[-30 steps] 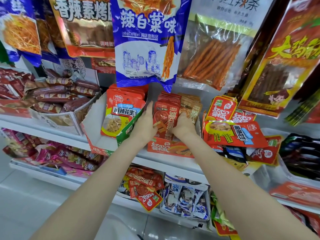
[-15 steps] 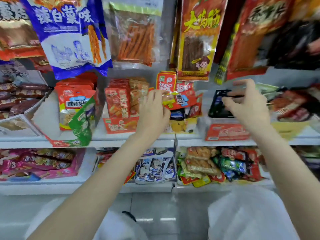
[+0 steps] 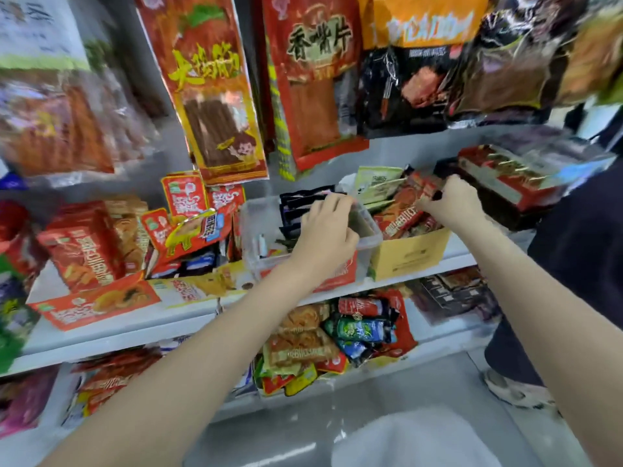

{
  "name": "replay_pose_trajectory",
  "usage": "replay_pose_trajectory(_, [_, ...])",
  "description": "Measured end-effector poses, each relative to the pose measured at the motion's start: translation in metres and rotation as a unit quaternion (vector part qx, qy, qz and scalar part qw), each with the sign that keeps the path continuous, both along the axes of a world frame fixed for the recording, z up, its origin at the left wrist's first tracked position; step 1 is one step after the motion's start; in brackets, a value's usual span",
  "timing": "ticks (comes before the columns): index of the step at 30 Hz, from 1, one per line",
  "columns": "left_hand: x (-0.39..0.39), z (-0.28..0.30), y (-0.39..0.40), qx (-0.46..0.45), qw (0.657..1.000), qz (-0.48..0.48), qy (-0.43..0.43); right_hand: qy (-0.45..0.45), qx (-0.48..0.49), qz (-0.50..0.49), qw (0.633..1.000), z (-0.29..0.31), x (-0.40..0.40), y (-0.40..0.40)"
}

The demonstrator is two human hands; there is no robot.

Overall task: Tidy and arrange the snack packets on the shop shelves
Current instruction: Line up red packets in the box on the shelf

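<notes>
My left hand [image 3: 326,230] reaches into a clear plastic tub [image 3: 251,227] on the middle shelf, fingers curled over dark snack packets [image 3: 296,205] standing in it; whether it grips one is unclear. My right hand [image 3: 450,203] is closed on the top edges of red snack packets [image 3: 401,214] that stand in a yellow cardboard box [image 3: 409,252] just right of the tub. Pale green packets [image 3: 377,183] lean behind the red ones.
Left of the tub stand red and orange packet boxes [image 3: 84,247]. Large bags [image 3: 215,89] hang above the shelf. A lower shelf holds mixed packets [image 3: 337,335]. A red tray of snacks [image 3: 505,180] sits at right, beside a person in dark trousers [image 3: 580,264].
The view has swung right. My left hand left the red-orange packets and moved to the clear tub. My right hand dropped onto the red packets in the yellow box.
</notes>
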State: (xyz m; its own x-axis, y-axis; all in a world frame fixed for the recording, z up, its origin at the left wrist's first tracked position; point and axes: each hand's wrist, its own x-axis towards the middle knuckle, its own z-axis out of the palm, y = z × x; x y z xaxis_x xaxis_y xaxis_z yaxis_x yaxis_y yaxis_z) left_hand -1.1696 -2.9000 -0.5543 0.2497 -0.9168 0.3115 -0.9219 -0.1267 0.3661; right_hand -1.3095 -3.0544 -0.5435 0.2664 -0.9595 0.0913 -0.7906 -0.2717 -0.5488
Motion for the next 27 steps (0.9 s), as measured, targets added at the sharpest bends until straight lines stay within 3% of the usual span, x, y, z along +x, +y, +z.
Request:
replay_pose_trajectory(6, [0.010,-0.004,-0.007,-0.017,1.000,-0.012,0.016,-0.005,-0.215,-0.014,0.977,-0.017,0.002,-0.018])
replay_pose_trajectory(12, [0.010,-0.005,-0.010,-0.057,0.995,-0.025,0.080,-0.276,-0.262,0.028,0.924,0.008,-0.014,-0.004])
replay_pose_trajectory(15, [0.010,0.005,-0.010,-0.068,0.978,-0.047,0.191,-0.343,-0.242,0.108,0.901,0.026,-0.013,0.026])
replay_pose_trajectory(19, [0.015,0.028,0.010,-0.124,0.931,-0.080,0.334,-0.369,-0.187,0.200,0.888,0.049,0.012,0.074])
replay_pose_trajectory(24, [0.068,0.033,0.085,-0.167,0.921,-0.032,0.351,-0.355,0.050,0.308,0.881,0.060,0.069,0.117])
replay_pose_trajectory(27, [0.104,0.030,0.136,-0.180,0.929,0.032,0.323,-0.290,0.071,0.316,0.901,0.053,0.121,0.147])
